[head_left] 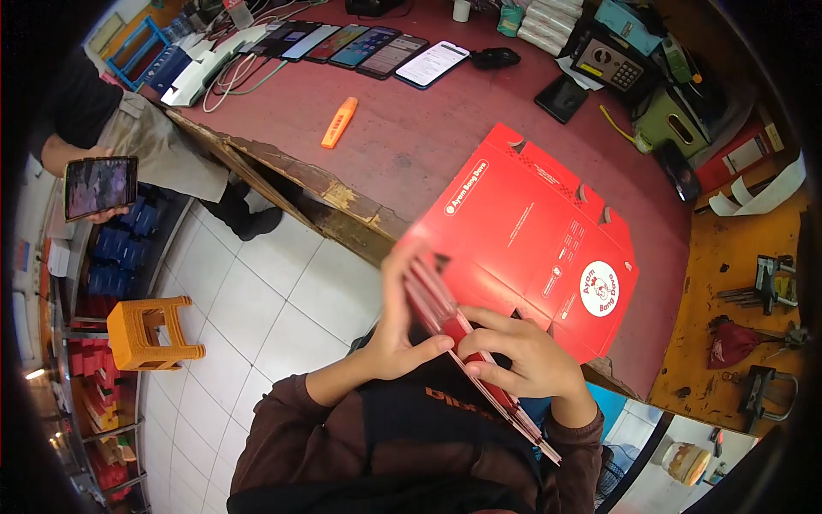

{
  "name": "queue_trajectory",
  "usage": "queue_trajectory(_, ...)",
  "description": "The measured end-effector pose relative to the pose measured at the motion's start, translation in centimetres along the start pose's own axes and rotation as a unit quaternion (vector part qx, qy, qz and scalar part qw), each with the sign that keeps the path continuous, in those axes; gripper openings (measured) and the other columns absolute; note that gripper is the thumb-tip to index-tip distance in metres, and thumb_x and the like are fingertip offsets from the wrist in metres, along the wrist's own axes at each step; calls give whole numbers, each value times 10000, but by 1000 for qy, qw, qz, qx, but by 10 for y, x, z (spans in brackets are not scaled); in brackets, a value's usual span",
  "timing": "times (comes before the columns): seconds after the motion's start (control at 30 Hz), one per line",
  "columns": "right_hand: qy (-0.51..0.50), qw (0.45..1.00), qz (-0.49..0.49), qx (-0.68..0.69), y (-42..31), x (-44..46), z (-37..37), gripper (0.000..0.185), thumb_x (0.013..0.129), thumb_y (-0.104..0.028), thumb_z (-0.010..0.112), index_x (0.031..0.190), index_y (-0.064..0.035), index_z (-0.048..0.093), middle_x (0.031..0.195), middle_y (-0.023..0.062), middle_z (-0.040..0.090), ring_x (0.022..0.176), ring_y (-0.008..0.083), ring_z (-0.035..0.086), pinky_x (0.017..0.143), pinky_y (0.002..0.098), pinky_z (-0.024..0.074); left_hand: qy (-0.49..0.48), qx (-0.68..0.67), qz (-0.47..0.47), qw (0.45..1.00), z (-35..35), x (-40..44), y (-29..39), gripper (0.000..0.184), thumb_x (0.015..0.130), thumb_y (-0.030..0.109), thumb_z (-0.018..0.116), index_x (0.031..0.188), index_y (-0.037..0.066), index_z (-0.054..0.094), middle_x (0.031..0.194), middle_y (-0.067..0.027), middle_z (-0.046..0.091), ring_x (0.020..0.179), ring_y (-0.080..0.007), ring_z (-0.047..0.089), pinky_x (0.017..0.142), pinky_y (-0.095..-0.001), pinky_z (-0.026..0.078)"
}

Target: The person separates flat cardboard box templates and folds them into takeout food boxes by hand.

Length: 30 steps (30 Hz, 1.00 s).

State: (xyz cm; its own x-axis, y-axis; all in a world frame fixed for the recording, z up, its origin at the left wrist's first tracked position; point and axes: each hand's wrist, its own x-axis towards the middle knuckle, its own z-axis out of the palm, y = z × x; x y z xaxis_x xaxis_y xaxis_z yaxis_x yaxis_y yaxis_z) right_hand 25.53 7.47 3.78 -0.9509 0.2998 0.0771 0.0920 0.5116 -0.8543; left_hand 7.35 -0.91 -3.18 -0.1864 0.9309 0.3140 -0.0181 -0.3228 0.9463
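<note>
Close to my body I hold a small stack of red cardboard sheets [501, 398], tilted and seen mostly edge-on. My left hand [401, 330] is closed on its upper end, with the fingers somewhat blurred behind it. Around its middle, my right hand [527, 355] has its fingers bent over the near side. Just beyond both hands, a flat red box blank [514, 236] lies unfolded on the table, printed with white text and a round chicken logo. The stack and my hands cover part of its near edge.
An orange highlighter [340, 122] and several phones [432, 64] lie on the worn red table [282, 128]. A small safe [608, 64] stands at back right. Left, another person holds a phone [101, 187]. An orange stool [154, 332] stands on the tiled floor.
</note>
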Motion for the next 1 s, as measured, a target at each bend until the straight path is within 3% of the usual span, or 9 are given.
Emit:
queue_trajectory(0.17, -1, 1000, -3, 1, -2, 1, -2, 94, 845, -189, 587, 889, -108, 567, 1246, 119, 496, 787, 275, 619, 636, 335, 493, 2, -16, 4, 1000, 1, 1, 1, 939, 733, 345, 679, 1373, -30, 104, 1294, -174, 232, 1236, -285, 259, 1020, -409, 231)
queue_trajectory(0.27, -10, 998, 60, 16, -7, 1, -4, 99, 796, -131, 611, 883, -90, 588, 1198, 171, 527, 844, 282, 596, 672, 324, 459, 2, -19, -19, 1000, 1, 0, 3, 936, 733, 339, 680, 1374, -29, 106, 1295, -174, 229, 1239, -286, 256, 1024, -407, 227)
queue_trajectory(0.33, 28, 999, 43, -10, -4, -2, 0, 73, 815, -96, 553, 888, -92, 548, 1322, 143, 447, 753, 276, 619, 604, 339, 490, -2, -26, -22, 999, 1, 0, 0, 939, 732, 337, 681, 1374, -32, 104, 1296, -175, 227, 1244, -288, 251, 1028, -406, 223)
queue_trajectory(0.47, 65, 992, 76, 72, -8, -2, 3, 74, 801, -80, 547, 870, -106, 546, 1352, 145, 420, 725, 280, 614, 579, 340, 483, -4, -6, 11, 1000, 1, 1, -3, 946, 735, 340, 675, 1376, -42, 95, 1301, -178, 224, 1254, -291, 242, 1036, -407, 210)
queue_trajectory(0.53, 24, 994, 2, -108, -9, -1, 0, 46, 813, -106, 555, 857, -112, 543, 1316, 135, 451, 709, 288, 608, 574, 341, 480, -2, -26, -9, 1000, 2, 1, -1, 950, 742, 353, 666, 1376, -53, 88, 1303, -183, 223, 1255, -294, 239, 1041, -407, 196)
queue_trajectory(0.63, -7, 998, 44, -38, -13, 1, -2, 77, 802, -137, 604, 855, -90, 572, 1161, 157, 544, 764, 288, 583, 622, 345, 450, -8, -6, -5, 1000, -1, 0, -1, 948, 747, 365, 657, 1376, -57, 87, 1301, -186, 224, 1249, -295, 246, 1044, -408, 187)
queue_trajectory(0.83, 3, 1000, 20, 6, -6, 2, 1, 112, 812, -176, 618, 837, -79, 569, 1038, 131, 559, 729, 276, 563, 622, 337, 446, -8, -6, 7, 1000, -1, 0, -1, 935, 753, 373, 647, 1374, -58, 96, 1316, -192, 230, 1261, -297, 232, 1045, -405, 181)
queue_trajectory(0.97, -5, 1000, 4, -14, -8, 4, -3, 93, 808, -137, 615, 825, -64, 561, 1105, 159, 558, 711, 266, 572, 604, 314, 457, -5, -13, 9, 1000, -1, -1, -1, 939, 752, 370, 654, 1374, -59, 97, 1317, -193, 239, 1262, -300, 231, 1046, -400, 174)
queue_trajectory(1.0, 3, 1000, 11, -6, -8, 3, -4, 69, 818, -117, 595, 845, -70, 551, 1199, 166, 510, 727, 263, 594, 606, 325, 470, -12, -18, 12, 1000, -2, -2, -2, 946, 754, 363, 657, 1379, -57, 86, 1333, -195, 230, 1269, -302, 226, 1052, -401, 162)
